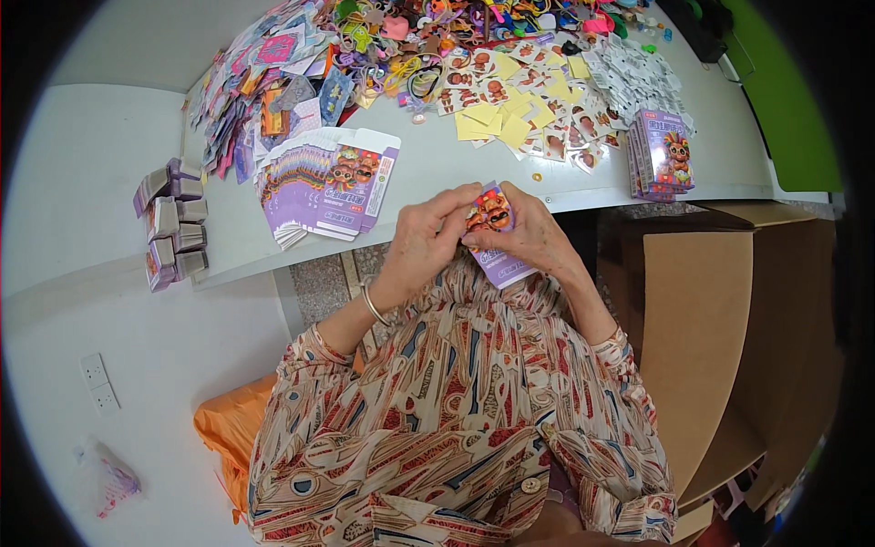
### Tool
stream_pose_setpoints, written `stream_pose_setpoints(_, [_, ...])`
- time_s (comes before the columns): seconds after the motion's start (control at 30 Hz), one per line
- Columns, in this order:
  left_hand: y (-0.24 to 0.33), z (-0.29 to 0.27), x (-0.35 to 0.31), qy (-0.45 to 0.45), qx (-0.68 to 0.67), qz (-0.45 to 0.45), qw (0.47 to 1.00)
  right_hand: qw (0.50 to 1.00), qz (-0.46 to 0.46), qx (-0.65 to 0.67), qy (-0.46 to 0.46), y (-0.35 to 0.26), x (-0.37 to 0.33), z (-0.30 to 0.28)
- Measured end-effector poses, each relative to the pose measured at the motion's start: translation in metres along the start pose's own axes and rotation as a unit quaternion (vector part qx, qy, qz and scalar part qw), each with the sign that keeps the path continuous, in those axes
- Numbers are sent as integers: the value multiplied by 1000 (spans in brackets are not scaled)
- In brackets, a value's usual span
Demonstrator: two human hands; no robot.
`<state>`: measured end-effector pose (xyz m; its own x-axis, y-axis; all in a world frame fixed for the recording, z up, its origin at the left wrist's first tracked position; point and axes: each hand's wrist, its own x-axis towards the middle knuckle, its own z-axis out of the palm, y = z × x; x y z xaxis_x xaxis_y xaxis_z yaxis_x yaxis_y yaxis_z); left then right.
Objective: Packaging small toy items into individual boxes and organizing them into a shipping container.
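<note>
Two bare hands are holding one purple printed carton [509, 266] just off the near edge of a white table [424, 169], above the lap. The left hand [421, 242] is pinching its upper left side between thumb and fingers – narrow, fingertips almost meeting the other hand's. The right hand [533, 232] is gripping the upper right side, its thumb lying across the printed front. The carton is tilting, its lower end pointing to about five o'clock; whether it is flat or opened out, I cannot tell.

From that carton, a fanned row of flat purple cartons [314, 187] is lying between nine and ten o'clock, and stacked small boxes [173, 228] are standing at nine. Filled-out purple boxes [663, 155] are sitting at two o'clock. Pale yellow paper slips [515, 128] are covering sticker sheets [469, 77] around twelve, with colourful plastic trinkets [428, 27] heaping up beyond – nearer half past eleven. Glossy printed packets [241, 109] are piling up at ten. An open brown cardboard box [697, 319] is standing at four, an orange bag [235, 419] at eight.
</note>
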<state>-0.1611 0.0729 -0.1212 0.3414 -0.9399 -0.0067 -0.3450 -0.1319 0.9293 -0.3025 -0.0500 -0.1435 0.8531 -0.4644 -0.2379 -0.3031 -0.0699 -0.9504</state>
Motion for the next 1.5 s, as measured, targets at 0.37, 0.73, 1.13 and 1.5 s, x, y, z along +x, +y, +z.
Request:
stream_pose_setpoints(0.37, [-16, -14, 35, -24, -533, -214, 818, 981, -164, 53, 90, -8, -12, -32])
stream_pose_setpoints(0.73, [-11, -38, 70, -12, -267, -80, 960, 960, -111, -35, 255, -12, -7, -30])
stream_pose_setpoints(1.13, [-57, -152, 120, 168, 517, 54, 837, 979, -96, 12, 178, -8, 3, -13])
stream_pose_setpoints(1.5, [3, -147, 115, 332, 546, 186, 746, 973, -92, -57, 203, 0, 10, -10])
